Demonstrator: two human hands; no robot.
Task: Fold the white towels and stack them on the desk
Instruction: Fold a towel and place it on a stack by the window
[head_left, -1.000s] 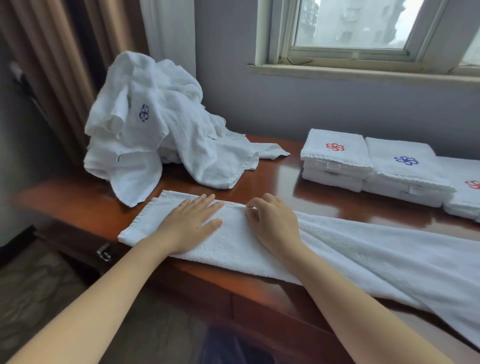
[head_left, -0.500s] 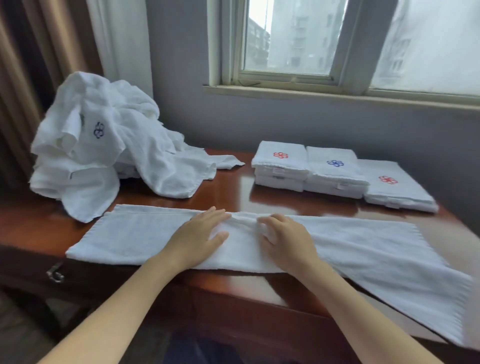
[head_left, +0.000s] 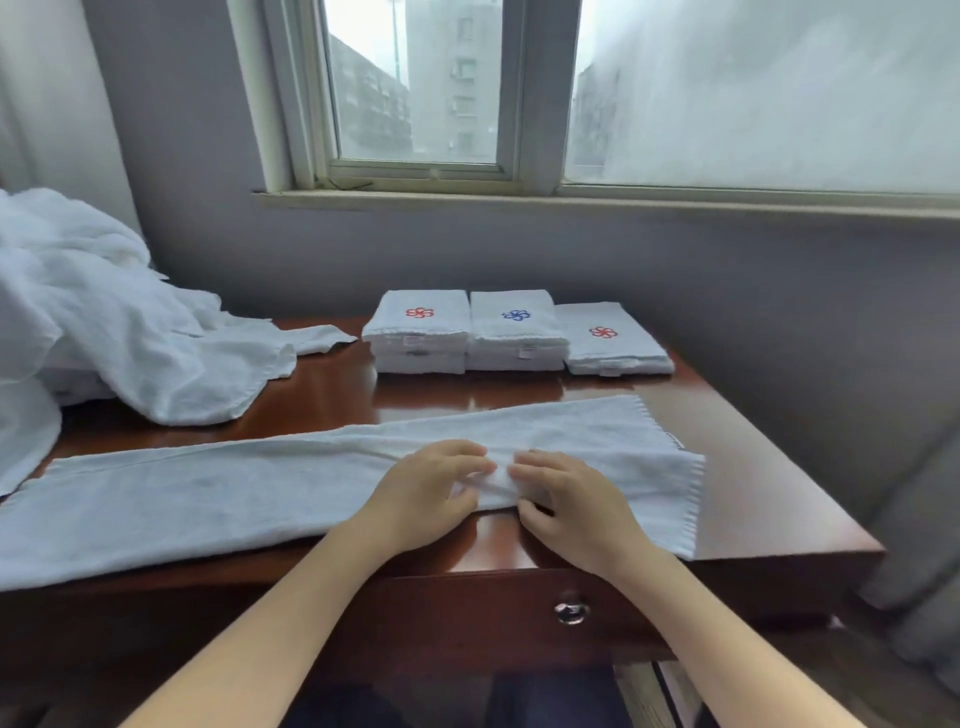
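- Drawer knob (head_left: 571, 613), metal, sits on the near face of the desk (head_left: 769, 514), below the hands.
- Both forearms are bare and reach in from the near edge toward the middle of the desk.
- Left hand (head_left: 423, 496) is on the long towel (head_left: 208, 499). Its fingers are curled, with the fingertips and thumb pinching a raised ridge of cloth.
- Right hand (head_left: 569, 506) is just beside the left. Its fingers are curled too, with the tips on the same ridge and the thumb at the towel's near edge, gripping the cloth.
- The long towel, white, is folded into a narrow strip and lies flat along the near part of the desk. It runs from the left edge of view to a fringed end right of the hands. A small tag shows at that end's far corner.
- The desk is glossy red-brown wood, with bare surface to the right of the towel and beyond it.
- Pile of loose towels (head_left: 130, 343), white and crumpled, is heaped on the far left of the desk, with one corner trailing to the right.
- Three stacks of folded towels stand side by side, touching, at the far edge by the wall:
  - left stack (head_left: 421, 338), red emblem on top;
  - middle stack (head_left: 514, 338), blue emblem;
  - right stack (head_left: 615, 348), red emblem, lower than the other two.
- Grey wall (head_left: 779, 291) is behind the desk.
- Window (head_left: 415, 88) is above it, with buildings visible outside through haze.
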